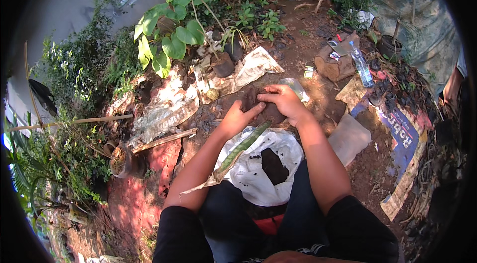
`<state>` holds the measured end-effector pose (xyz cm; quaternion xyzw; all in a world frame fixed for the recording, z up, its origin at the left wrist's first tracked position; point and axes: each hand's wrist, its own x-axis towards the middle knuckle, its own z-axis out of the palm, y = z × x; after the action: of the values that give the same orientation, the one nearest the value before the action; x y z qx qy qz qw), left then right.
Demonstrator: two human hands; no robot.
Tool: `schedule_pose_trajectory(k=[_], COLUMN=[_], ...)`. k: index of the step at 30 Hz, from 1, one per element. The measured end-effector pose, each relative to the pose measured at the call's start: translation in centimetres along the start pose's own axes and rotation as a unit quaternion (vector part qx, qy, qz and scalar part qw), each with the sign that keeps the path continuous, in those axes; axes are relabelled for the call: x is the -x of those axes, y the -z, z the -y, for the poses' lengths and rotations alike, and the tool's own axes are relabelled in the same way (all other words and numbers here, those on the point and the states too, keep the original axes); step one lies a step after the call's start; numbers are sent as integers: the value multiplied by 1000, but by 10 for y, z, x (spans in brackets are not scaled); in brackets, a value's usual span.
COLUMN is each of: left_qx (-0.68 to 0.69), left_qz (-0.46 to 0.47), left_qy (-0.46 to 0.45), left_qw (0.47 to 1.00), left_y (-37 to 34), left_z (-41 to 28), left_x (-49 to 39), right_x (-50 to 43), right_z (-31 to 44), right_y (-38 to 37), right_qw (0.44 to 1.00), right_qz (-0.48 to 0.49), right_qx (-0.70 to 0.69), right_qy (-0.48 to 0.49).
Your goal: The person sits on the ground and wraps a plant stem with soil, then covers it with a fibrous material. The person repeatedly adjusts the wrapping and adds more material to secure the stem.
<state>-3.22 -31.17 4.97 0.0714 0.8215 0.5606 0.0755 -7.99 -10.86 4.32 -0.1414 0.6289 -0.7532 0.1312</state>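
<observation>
Both my hands are around a dark brown root ball point(272, 114) of soil, held above the far rim of a sack. My left hand point(238, 117) presses its near left side with the thumb. On the far right side, my right hand point(286, 102) has its fingers bent over the clump. A long green leaf point(242, 147), like a snake plant's, extends from the clump toward me and ends in a dry, brown tip over my left forearm. Between my knees stands the white woven sack point(242, 181), its mouth open on dark soil point(275, 166).
A potted plant point(223, 65) with broad leaves stands ahead on the left. A plastic bottle point(360, 63) and a phone point(336, 46) lie by a log point(331, 65) at right. A clear plastic bag point(296, 88) lies beyond my hands. Another person's arm point(452, 84) shows far right.
</observation>
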Motion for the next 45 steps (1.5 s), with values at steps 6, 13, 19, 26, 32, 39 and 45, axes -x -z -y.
schedule_pose_trajectory(k=[6,13,19,26,32,39,45], left_qx=[81,81,8,118,128,9,134], left_qz=[-3,68,64,-22,39,72,12], left_qy=[-13,-5,10,-19,-29,26,-5], left_qw=[997,994,998,993,991,997,991], left_y=[-8,2,4,-5,4,13,14], left_z=[-1,-12,-17,-25,-17,-4,-12], left_x=[3,6,15,16,11,12,11], right_x=[-1,-4,-1,7,2,2,-7], right_z=[-7,-7,-2,1,-4,-5,-6], right_y=[-6,13,22,-6,3,4,0], right_qw=[999,997,992,1000,998,993,987], right_qz=[-32,33,95,10,56,106,39], right_qx=[2,66,78,5,-11,-58,-156], right_qy=[-13,-13,11,4,0,-12,-26])
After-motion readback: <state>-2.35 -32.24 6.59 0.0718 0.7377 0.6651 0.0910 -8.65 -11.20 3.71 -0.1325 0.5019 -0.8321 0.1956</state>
